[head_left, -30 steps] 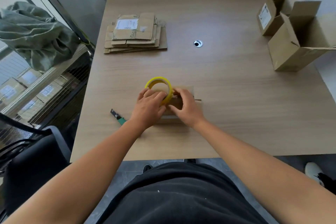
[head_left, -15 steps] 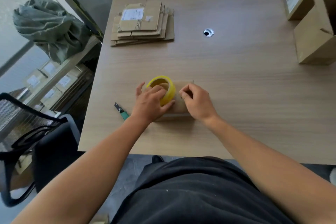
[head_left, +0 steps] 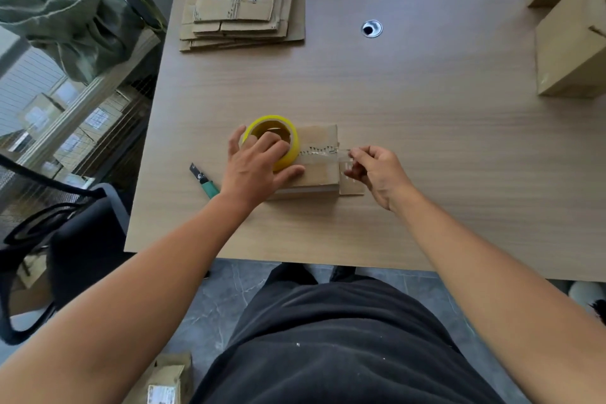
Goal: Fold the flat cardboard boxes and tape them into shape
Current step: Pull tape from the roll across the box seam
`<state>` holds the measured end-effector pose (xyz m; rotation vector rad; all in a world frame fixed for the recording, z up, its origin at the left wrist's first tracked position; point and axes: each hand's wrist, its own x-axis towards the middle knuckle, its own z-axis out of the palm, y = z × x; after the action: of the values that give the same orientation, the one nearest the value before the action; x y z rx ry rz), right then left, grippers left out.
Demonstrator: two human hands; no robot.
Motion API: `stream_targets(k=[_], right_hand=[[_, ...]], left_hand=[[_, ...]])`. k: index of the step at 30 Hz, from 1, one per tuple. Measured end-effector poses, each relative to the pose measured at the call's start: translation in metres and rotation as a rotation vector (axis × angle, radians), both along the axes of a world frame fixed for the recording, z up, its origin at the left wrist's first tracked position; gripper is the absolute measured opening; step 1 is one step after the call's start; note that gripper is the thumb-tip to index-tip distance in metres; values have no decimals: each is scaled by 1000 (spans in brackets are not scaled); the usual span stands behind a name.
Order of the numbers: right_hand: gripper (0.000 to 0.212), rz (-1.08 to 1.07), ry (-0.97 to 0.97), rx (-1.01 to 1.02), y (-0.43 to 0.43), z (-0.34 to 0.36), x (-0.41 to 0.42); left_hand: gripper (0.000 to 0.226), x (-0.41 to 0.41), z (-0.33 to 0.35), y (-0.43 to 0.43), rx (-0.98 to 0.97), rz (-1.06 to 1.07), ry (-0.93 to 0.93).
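Pale wood-grain tabletop [head_left: 426,147] lies open between the work at its near edge and a round metal cable grommet [head_left: 371,28] farther back. A stack of flat, corrugated cardboard boxes [head_left: 242,6] sits at the far left, and two assembled brown boxes [head_left: 570,49] stand at the right edge. A black mesh chair [head_left: 59,223] crowds the left corner.

A small folded cardboard box [head_left: 319,174] lies near the front edge, with a green-handled utility knife [head_left: 205,182] just beside it on the left. On the box's left end stands a yellow roll of clear tape [head_left: 292,147]. The left hand [head_left: 255,170] grips this roll, fingers curled into its core and thumb on the cardboard. A glossy, wrinkled tape strip [head_left: 314,156] runs rightward along the box's seam. The right hand [head_left: 380,170] pinches the strip's free end just past the box's right edge, its remaining fingers curled.
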<state>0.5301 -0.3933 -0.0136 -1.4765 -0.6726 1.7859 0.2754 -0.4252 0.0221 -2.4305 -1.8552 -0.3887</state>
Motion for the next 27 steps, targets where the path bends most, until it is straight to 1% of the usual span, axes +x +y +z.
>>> stream_targets(k=[2, 6, 7, 8, 10, 11, 12, 13, 14, 15, 16, 17, 18, 19, 21, 24, 26, 27], right_hand=[[16, 0, 24, -17, -2, -9, -9], [14, -53, -45, 36, -7, -21, -29], [18, -52, -65, 38, -8, -23, -31], [27, -23, -102, 41, -10, -26, -30], [46, 125, -304, 75, -13, -26, -23], [48, 164, -437, 119, -13, -25, -19], [44, 127, -565, 193, -11, -21, -18], [41, 33, -633, 295, -10, -12, -19], [42, -37, -638, 428, -7, -2, -24], [45, -8, -619, 573, -4, 5, -32], [50, 105, -610, 702, -3, 9, -40], [53, 258, -619, 784, -3, 10, -48], [55, 403, -645, 801, -2, 9, -55], [55, 482, -668, 781, 0, 7, -59], [58, 504, -727, 742, 3, 5, -60], [61, 553, -860, 754, 5, 3, -61], [63, 569, -926, 740, 3, 4, -63], [66, 564, -937, 724, 2, 6, -65]], left_hand=[[42, -1, -1, 0, -6, -9, 4], [44, -2, -2, 3, -28, -18, 24], [44, -2, -3, 2, -31, -18, 21], [45, -2, -3, 2, -31, -19, 17], [46, -2, -4, 2, -31, -32, 9], [46, -2, -4, 1, -33, -41, 6], [46, -1, -3, 1, -40, -45, 10], [44, 0, -2, 1, -51, -44, 20], [42, 0, -1, 1, -64, -38, 30], [39, 0, -1, 1, -76, -32, 33], [38, 1, -2, 2, -86, -32, 31], [37, 1, -2, 4, -92, -43, 28], [36, -1, -1, 5, -104, -61, 24], [35, -4, 1, 7, -121, -90, 20], [34, -13, 8, 13, -132, -185, 23], [38, -32, 27, 28, -78, -358, 45], [41, -40, 39, 39, -51, -471, -5], [42, -42, 47, 43, -70, -523, -47]])
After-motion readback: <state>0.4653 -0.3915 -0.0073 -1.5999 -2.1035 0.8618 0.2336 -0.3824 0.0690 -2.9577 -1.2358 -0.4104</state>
